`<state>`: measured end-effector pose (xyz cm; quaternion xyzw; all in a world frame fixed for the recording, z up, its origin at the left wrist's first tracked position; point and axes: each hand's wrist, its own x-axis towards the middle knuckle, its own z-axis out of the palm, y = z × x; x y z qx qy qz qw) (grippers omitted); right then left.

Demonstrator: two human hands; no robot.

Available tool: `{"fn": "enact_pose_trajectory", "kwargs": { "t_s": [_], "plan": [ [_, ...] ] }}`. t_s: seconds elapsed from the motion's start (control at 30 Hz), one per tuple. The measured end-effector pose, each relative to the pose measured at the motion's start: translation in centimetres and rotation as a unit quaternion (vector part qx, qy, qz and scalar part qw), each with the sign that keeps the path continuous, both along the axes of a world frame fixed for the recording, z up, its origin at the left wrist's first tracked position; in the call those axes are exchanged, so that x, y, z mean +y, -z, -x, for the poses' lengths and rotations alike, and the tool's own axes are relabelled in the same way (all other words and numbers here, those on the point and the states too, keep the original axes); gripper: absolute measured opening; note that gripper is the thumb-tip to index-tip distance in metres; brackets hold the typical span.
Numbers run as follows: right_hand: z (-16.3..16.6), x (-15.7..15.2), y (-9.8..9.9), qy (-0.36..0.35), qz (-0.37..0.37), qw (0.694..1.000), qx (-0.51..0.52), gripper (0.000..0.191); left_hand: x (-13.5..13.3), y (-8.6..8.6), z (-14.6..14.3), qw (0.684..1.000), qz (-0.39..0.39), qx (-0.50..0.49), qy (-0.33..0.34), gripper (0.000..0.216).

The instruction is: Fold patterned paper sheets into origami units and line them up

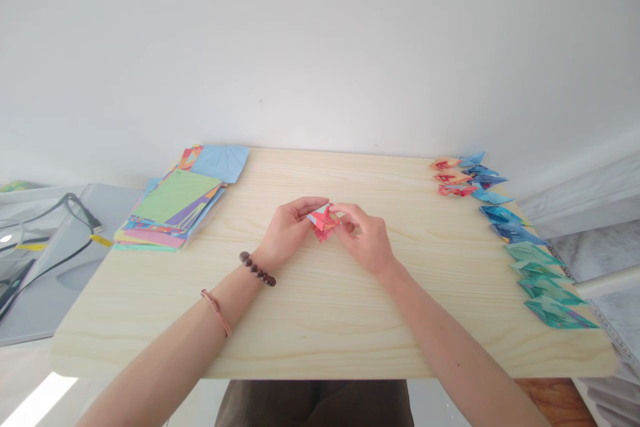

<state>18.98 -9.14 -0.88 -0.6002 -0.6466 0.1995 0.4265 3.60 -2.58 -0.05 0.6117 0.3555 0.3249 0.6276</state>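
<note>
Wall (320, 47), white, plain: backs the table.
Table (320, 327), pale wood grain, rounded near corners: carries all paper goods.
Grey surface (65, 300), left of the table: dark cables (75, 250) with yellow tags lie on it; whether it is an open container or a flat panel, cannot tell. No other holder seen; paper goods lie directly on the table.
Paper stack (175, 197), far left of the table: square sheets in mixed colours, loosely squared, green uppermost at the near part, a creased light-blue sheet at the far corner.
Folded paper pieces (550, 290), along the right edge: pointed forms, ordered by colour; red-orange and blue at the far end, deeper blue midway, green nearest.
Left hand (287, 227): fingers and thumb closed on the held piece's left side.
Right hand (367, 237): pinching its right side, fingertips close together.
Red folded paper (325, 219), one, with some white and pale blue: between both hands, over the table's middle. Step, by judgement: shaping its small folds; the next move calls for a light, accurate pinch and a firm crease.
Beaded bracelet (257, 270), dark, left wrist.
Copper-coloured bangle (214, 305), thin, left forearm.
</note>
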Motion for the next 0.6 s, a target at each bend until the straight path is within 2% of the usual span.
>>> {"fn": "enact_pose_trajectory", "kwargs": {
  "t_s": [0.17, 0.37, 0.47, 0.6],
  "plan": [
    [-0.6, 0.1, 0.2, -0.028, -0.046, 0.999, -0.009, 0.029, 0.4, -0.2, 0.4, 0.985, 0.146, -0.089, 0.030, 0.042],
    [-1.2, 0.4, 0.7, -0.016, -0.100, 0.992, -0.072, 0.030, 1.3, -1.4, 1.4, 0.952, 0.242, -0.122, 0.142, 0.039],
    [-1.4, 0.5, 0.9, -0.015, -0.123, 0.984, -0.126, 0.030, 1.4, -1.4, 1.5, 0.942, 0.263, -0.150, 0.147, 0.036],
    [-1.6, 0.5, 0.7, -0.042, -0.102, 0.986, -0.127, 0.034, 1.3, -1.0, 1.4, 0.953, 0.237, -0.131, 0.139, 0.037]
  ]
}}
